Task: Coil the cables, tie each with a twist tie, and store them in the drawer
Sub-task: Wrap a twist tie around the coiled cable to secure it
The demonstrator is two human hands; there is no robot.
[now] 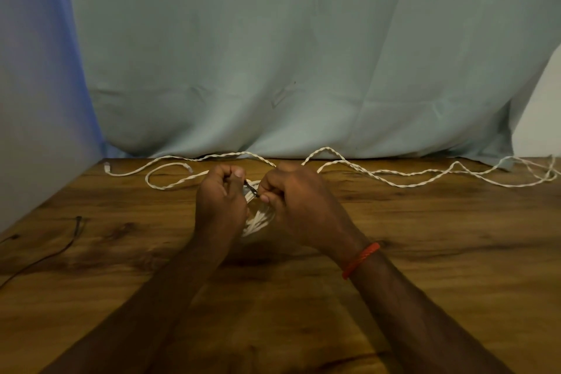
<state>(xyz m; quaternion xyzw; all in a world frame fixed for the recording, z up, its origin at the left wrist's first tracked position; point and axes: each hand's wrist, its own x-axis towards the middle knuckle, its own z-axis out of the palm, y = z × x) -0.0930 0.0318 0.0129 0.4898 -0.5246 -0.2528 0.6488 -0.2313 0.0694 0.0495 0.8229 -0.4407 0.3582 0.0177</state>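
A wooden table [425,252] ran up to a pale green cloth backdrop [303,55], with a bare wall at the far left. Near the left edge, a thin dark wire [60,249] trailed across the wood, untouched; whether it was a twist tie or another cable could not be told.

Further in, the loose white cable [170,167] lay in slack curves along the back of the table, one plug end near the left corner.

At the centre, the left hand [220,203] was curled shut, its thumb and fingers pinching one end of a short dark twist tie [251,188]. Below and between the two hands hung a white coiled bundle [258,220], its loops gathered and partly hidden by the palms. The right hand [299,206], with an orange bracelet [360,259] at the wrist, was likewise closed, its fingertips pressed on the other end of the tie.

To the right, a twisted white strand [425,174] wandered on to the far right edge of the table; whether it belonged to the bundle or was a separate cable could not be made out.

By the look of it, one coil was wound and was being tied. The tie seemed not yet twisted closed, much cable lay uncoiled, and no drawer was in view, so storing was all to come.
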